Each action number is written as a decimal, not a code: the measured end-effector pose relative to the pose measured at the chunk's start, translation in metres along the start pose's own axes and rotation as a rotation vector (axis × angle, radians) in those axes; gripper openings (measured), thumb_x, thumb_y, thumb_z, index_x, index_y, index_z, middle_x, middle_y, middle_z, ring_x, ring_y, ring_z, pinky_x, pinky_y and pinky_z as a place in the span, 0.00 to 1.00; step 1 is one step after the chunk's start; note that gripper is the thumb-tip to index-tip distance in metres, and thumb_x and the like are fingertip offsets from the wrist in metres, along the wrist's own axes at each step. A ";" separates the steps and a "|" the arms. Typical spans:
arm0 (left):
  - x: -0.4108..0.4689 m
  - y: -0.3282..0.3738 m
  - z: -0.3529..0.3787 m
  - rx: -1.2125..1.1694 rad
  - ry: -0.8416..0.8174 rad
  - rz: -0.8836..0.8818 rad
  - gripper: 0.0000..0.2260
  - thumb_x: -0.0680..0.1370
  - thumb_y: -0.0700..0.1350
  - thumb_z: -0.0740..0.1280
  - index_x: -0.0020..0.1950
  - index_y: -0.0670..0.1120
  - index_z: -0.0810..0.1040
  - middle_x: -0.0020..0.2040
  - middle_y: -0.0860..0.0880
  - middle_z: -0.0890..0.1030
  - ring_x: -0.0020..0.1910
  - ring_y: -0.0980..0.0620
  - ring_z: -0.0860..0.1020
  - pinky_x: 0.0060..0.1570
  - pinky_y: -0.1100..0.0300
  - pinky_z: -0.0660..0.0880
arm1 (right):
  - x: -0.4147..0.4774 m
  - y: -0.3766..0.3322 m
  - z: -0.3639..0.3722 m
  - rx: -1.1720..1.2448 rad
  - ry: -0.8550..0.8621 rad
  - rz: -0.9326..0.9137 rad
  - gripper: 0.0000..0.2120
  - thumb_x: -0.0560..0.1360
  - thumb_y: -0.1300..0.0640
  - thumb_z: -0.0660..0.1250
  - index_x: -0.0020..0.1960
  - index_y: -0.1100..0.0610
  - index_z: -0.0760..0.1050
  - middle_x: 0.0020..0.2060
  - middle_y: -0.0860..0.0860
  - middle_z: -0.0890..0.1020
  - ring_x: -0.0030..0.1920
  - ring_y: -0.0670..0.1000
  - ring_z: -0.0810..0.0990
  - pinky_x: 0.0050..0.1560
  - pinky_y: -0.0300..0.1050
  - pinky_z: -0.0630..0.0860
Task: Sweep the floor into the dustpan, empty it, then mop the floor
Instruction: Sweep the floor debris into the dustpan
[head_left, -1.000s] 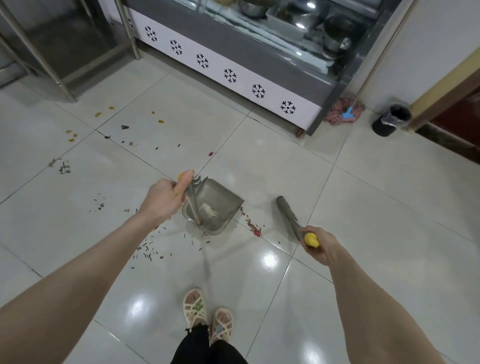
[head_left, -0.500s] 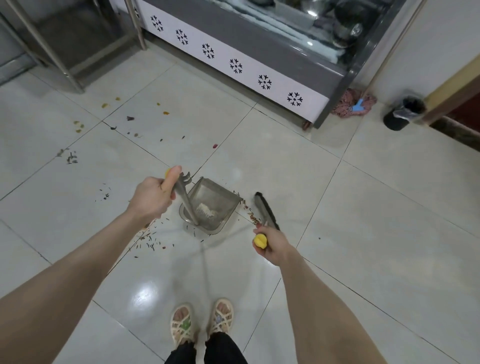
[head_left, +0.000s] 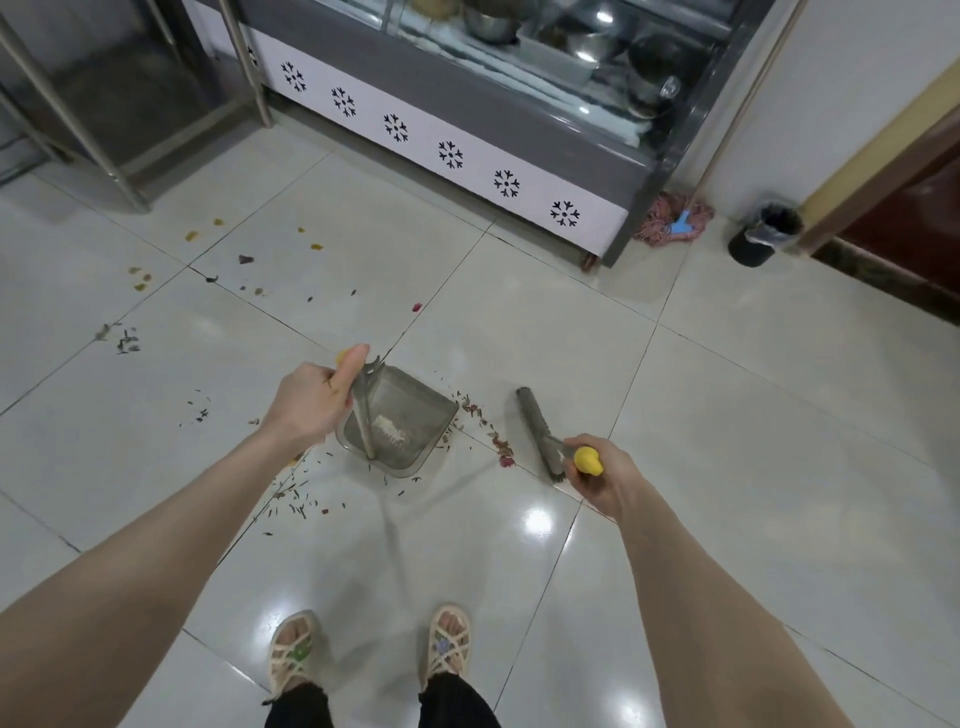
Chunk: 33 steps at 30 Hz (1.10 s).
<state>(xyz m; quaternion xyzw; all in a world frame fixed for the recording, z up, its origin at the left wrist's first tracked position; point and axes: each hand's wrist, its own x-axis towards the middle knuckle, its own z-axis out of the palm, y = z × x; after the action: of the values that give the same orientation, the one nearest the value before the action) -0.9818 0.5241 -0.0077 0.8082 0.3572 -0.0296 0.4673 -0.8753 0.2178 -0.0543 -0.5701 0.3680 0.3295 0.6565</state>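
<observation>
Both hands are clamped on tight: left hand (head_left: 317, 400) is curled round the top of the dustpan (head_left: 410, 415) handle, thumb lying along it, and right hand (head_left: 602, 478) is wrapped round the yellow end of the broom (head_left: 537, 431) handle. Dustpan sits on the floor (head_left: 727, 415) with its mouth facing the broom head, which rests just to the right of it, and there's a thin line of reddish bits (head_left: 483, 421) lying between the two. Some pale crumbs are in the pan already. So I'd say we're mid-sweep, nowhere near emptying or mopping. Next move looks like pulling the broom head in toward the pan mouth while keeping the lip flat on the tile so nothing slips under. After that there's a scatter of dark bits (head_left: 296, 493) on the near-left side of the dustpan, plus yellowish spots (head_left: 249, 265) well beyond it. Count: one dustpan, one broom, one mop (head_left: 672, 226) lying far beyond the dustpan by the cabinet (head_left: 467, 145) corner, one bin (head_left: 763, 236) just right of the mop. Crumbs are too many to count, roughly three patches.
</observation>
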 end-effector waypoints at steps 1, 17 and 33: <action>0.002 -0.003 -0.003 0.003 -0.004 0.007 0.32 0.77 0.67 0.56 0.31 0.39 0.73 0.25 0.45 0.72 0.23 0.45 0.70 0.32 0.58 0.71 | 0.002 0.003 -0.002 0.004 0.024 0.000 0.05 0.72 0.68 0.67 0.42 0.63 0.71 0.35 0.56 0.73 0.30 0.51 0.73 0.23 0.35 0.75; 0.023 -0.078 -0.098 -0.022 -0.087 0.026 0.30 0.77 0.65 0.54 0.32 0.41 0.73 0.26 0.45 0.70 0.23 0.49 0.66 0.23 0.61 0.65 | 0.014 0.118 0.123 0.183 0.040 0.072 0.04 0.74 0.65 0.67 0.44 0.62 0.71 0.32 0.55 0.71 0.19 0.48 0.73 0.21 0.36 0.75; 0.063 -0.146 -0.202 -0.004 -0.090 0.001 0.29 0.77 0.64 0.58 0.31 0.40 0.73 0.24 0.44 0.70 0.21 0.48 0.66 0.26 0.61 0.67 | 0.001 0.158 0.266 0.048 -0.091 0.100 0.04 0.73 0.64 0.68 0.45 0.62 0.73 0.33 0.54 0.72 0.27 0.49 0.72 0.25 0.36 0.77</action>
<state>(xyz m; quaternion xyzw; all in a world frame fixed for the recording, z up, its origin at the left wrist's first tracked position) -1.0814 0.7608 -0.0256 0.8054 0.3355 -0.0650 0.4843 -0.9807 0.5025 -0.1141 -0.5196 0.3737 0.3785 0.6687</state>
